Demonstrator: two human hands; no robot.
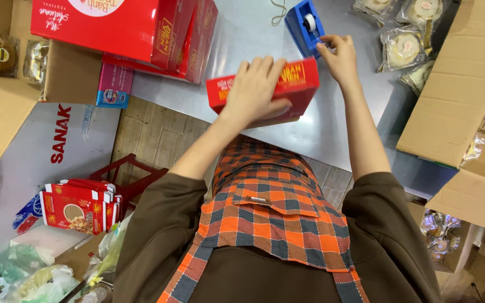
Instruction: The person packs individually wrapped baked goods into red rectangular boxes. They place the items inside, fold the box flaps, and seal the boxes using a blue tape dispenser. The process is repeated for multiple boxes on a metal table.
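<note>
The left hand (pixel 256 90) lies flat on top of a red carton (pixel 265 90), palm down and fingers spread over its upper face, pressing rather than gripping; that grip is open, with the thumb wrapped over the carton's near side. The carton sits on the grey metal worktop (pixel 332 129) close to its near edge, its long axis running roughly parallel to that edge, slightly tilted up toward the right. The right hand (pixel 341 56) is extended beyond the carton's right end to a blue tape dispenser (pixel 305 25), which stands just beyond the carton toward the far side; the fingertips are pinched at the dispenser's near end, where the tape would come off, but whether tape is held cannot be told. The right hand is the nearer one to the dispenser. The carton is glossy printed cardboard, rectangular and shallow. The dispenser is hard moulded plastic. Larger red cartons (pixel 141 28) are stacked at the far left; wrapped round cakes (pixel 405 45) lie at the far right beside a brown corrugated box (pixel 461 84).
</note>
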